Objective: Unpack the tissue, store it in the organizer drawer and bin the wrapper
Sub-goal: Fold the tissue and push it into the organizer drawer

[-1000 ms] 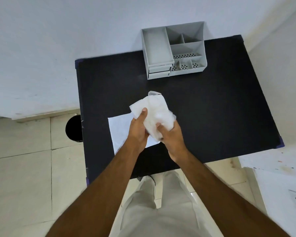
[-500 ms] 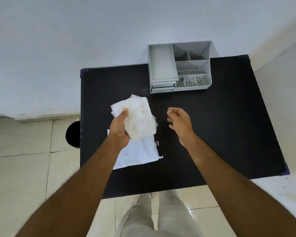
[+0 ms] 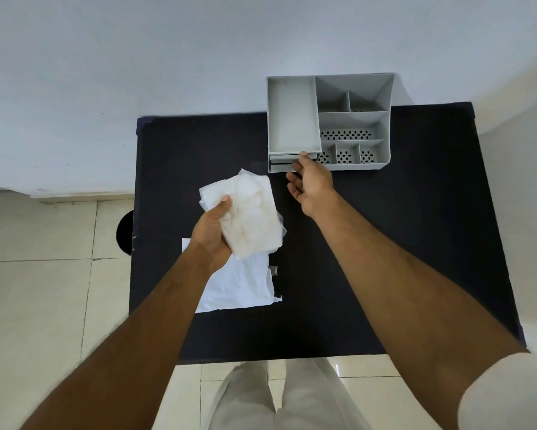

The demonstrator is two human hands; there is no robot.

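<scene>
My left hand [image 3: 212,232] is shut on a white tissue stack [image 3: 250,214], held above the black table [image 3: 385,231] left of centre. Under that hand a flat white wrapper [image 3: 240,290] lies on the table. A grey organizer [image 3: 329,122] stands at the table's far edge against the wall, with a small drawer [image 3: 281,164] at its lower left front. My right hand [image 3: 310,181] is at that drawer, fingertips touching its front; whether they grip it I cannot tell. The drawer looks closed or barely out.
A round black bin [image 3: 125,232] stands on the tiled floor just left of the table. The wall runs behind the organizer. The table's near edge is by my legs, and its right half is bare black surface.
My right hand let go of the tissue and reached forward to the organizer's drawer front. My left hand kept the tissue and stayed over the wrapper.
</scene>
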